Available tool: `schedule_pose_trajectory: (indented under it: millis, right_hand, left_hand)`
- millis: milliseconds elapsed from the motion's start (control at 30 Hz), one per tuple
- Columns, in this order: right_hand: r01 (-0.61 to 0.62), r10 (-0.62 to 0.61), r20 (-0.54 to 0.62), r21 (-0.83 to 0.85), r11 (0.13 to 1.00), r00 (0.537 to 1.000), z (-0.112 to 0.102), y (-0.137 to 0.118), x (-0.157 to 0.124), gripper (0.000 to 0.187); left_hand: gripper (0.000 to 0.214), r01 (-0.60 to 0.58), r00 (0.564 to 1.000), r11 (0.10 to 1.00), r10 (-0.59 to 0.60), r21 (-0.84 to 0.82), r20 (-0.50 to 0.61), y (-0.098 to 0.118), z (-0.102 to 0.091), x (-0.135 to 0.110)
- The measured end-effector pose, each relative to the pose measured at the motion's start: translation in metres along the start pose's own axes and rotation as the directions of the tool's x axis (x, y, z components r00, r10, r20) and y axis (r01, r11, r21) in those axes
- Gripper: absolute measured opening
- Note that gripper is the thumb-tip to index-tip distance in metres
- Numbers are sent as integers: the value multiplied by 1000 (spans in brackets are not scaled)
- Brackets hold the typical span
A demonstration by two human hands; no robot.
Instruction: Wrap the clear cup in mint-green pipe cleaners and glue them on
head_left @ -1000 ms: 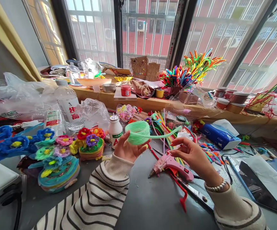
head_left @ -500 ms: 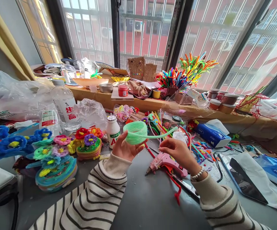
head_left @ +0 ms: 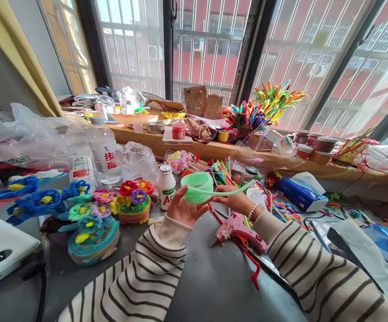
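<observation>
A pale green coil point(head_left: 198, 190), wound in rings like a small cup from what looks like pipe cleaner, rests upright in my left hand point(head_left: 181, 210), thumb on its near left side and fingers beneath. Its loose end sticks out to the right, across the front of my right hand point(head_left: 236, 202). The right fingers reach the coil's right edge where that end leaves it and appear closed on it; the strip partly hides the fingertips. Below my right wrist lies a pink glue gun point(head_left: 240, 229), nozzle leftward, with a red pipe cleaner point(head_left: 252, 264) under it.
A white bottle point(head_left: 166, 188) stands just behind my left hand. To the left are pipe-cleaner flower pots point(head_left: 93, 237), a water bottle point(head_left: 106, 154) and a white device point(head_left: 4, 250). Coloured pipe cleaners point(head_left: 247, 112) fill the sill; a blue tissue pack point(head_left: 297, 192) lies right.
My right hand has moved left, from apart under the loose end to the coil's right edge. The left hand still holds the coil. The whole view has shifted slightly.
</observation>
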State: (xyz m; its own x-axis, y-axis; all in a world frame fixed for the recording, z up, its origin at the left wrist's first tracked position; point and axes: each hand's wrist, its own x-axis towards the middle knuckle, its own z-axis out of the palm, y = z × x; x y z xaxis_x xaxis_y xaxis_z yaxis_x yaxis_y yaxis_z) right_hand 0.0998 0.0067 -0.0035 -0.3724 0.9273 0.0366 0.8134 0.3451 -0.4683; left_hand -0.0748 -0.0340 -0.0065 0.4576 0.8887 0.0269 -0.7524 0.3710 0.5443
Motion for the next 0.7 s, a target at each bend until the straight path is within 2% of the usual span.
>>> schedule_pose_trajectory:
  millis: [133, 300, 433, 700]
  right_hand:
    - [-1, 4, 56, -68, 998, 998, 4, 1, 4, 22]
    - [-21, 31, 79, -127, 992, 996, 5, 4, 8, 24]
    - [-39, 51, 88, -142, 989, 995, 4, 8, 11, 24]
    - [-29, 44, 98, -149, 988, 994, 0, 9, 13, 24]
  left_hand:
    - [53, 15, 1000, 1000, -15, -3, -20, 0, 0, 1]
    - [55, 12, 1000, 1000, -12, 9, 12, 0, -3, 1]
    - [53, -1, 999, 1000, 1, 1, 38, -1, -4, 0]
    - [40, 1, 1000, 1000, -1, 3, 22, -1, -2, 0]
